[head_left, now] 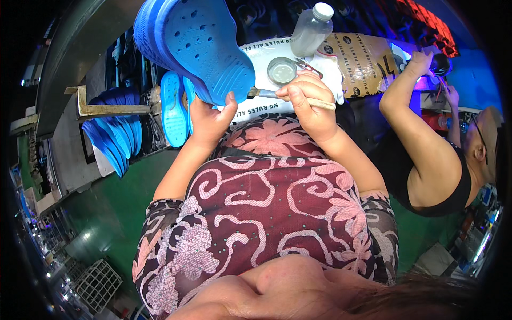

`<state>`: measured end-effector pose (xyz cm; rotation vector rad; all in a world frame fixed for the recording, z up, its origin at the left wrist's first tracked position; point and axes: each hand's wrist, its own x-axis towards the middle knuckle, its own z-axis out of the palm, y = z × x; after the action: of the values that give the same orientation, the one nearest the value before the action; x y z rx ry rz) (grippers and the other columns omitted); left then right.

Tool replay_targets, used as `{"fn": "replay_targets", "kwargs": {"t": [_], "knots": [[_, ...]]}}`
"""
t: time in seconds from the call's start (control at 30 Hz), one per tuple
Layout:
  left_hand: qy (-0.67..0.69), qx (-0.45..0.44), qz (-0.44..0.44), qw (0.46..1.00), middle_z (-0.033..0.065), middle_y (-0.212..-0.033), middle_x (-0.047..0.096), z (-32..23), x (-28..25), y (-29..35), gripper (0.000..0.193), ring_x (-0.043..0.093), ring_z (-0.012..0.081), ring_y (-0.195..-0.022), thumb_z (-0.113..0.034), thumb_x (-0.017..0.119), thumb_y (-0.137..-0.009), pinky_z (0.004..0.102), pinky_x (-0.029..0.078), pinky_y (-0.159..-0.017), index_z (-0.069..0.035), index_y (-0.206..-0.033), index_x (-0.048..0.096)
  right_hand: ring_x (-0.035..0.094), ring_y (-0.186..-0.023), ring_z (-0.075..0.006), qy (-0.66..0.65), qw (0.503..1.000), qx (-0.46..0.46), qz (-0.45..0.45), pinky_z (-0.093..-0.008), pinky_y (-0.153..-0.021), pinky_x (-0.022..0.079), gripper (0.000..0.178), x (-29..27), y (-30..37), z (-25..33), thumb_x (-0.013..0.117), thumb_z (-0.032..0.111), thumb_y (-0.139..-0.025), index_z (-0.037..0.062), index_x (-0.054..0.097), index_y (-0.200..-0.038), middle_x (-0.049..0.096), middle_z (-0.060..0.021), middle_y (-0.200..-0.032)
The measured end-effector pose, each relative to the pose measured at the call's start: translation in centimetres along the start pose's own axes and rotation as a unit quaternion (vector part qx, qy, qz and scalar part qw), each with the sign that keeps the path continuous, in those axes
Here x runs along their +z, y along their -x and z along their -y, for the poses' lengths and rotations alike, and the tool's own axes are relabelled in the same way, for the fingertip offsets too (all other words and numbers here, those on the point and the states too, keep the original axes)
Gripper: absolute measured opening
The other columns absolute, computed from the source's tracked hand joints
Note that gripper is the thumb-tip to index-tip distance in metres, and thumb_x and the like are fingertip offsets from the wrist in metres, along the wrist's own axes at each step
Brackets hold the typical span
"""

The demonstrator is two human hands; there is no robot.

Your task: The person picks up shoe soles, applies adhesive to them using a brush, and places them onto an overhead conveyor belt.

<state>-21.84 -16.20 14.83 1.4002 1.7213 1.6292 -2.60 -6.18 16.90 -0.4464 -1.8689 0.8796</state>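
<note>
My left hand (208,126) grips the near, narrow end of a bright blue shoe sole (213,50), thumb on its face. Holes dot the wide end, and grooves cross the narrow one. Layered edges behind it look like more soles stacked together. In my right hand (310,101) is a brush (266,93) with a pale handle, pinched between thumb and fingers. Its dark bristles are at the sole's edge; whether they touch, I cannot tell. Beyond that hand sit an uncapped round jar (281,71), a red-handled tool (310,66) and a clear bottle (312,31) with a white lid.
Lighter blue soles (174,109) lie left of my left hand. Farther left, several more blue soles (113,140) are fanned beside a metal bracket (114,110). Printed brown cardboard (362,64) covers the bench at right. Another person (434,165) works close by on the right.
</note>
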Motion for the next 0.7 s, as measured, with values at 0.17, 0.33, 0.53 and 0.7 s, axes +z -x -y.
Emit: {"fn": "replay_targets", "kwargs": {"t": [0.17,0.33,0.53,0.7], "knots": [[0.02,0.011,-0.007,1.0,0.01,-0.09,0.063,-0.15,0.26,0.0,0.027,0.059,0.0142,-0.081,-0.003,0.063,-0.074,0.0275,0.046,-0.074,0.003,-0.099,0.055,0.054,-0.059,-0.022,0.046,0.998,-0.01,0.029,-0.032,-0.067,0.04,0.022,0.34,-0.07,0.01,0.056,0.016,-0.083,0.0058,0.064,-0.066,0.06,-0.0058,-0.062],[0.005,0.03,-0.01,0.999,0.01,-0.09,0.063,-0.32,0.18,-0.24,0.027,0.059,0.0143,-0.081,-0.002,0.063,-0.074,0.0276,0.046,-0.074,0.003,-0.1,0.055,0.054,-0.059,-0.022,0.05,0.999,-0.016,0.008,-0.0319,-0.066,0.039,0.023,-0.18,-0.03,-0.12,0.055,0.015,-0.084,0.0059,0.063,-0.064,0.059,-0.0044,-0.06],[0.017,0.012,-0.017,1.0,0.0101,-0.09,0.063,-0.2,0.46,-0.18,0.027,0.059,0.0141,-0.081,-0.003,0.063,-0.074,0.0275,0.047,-0.073,0.003,-0.099,0.056,0.052,-0.057,-0.0217,0.042,0.999,0.0,0.009,-0.0314,-0.064,0.039,0.021,-0.07,-0.54,0.19,0.056,0.014,-0.083,0.006,0.063,-0.064,0.059,-0.0049,-0.06],[-0.008,0.033,-0.012,0.999,0.0098,-0.086,0.064,0.05,0.37,-0.04,0.027,0.061,0.0148,-0.077,-0.003,0.063,-0.073,0.0277,0.047,-0.07,0.003,-0.098,0.056,0.051,-0.056,-0.0218,0.081,0.996,-0.032,0.032,-0.0318,-0.065,0.038,0.02,-0.03,-0.72,-0.27,0.058,0.014,-0.081,0.007,0.063,-0.063,0.058,-0.0057,-0.059]]}}
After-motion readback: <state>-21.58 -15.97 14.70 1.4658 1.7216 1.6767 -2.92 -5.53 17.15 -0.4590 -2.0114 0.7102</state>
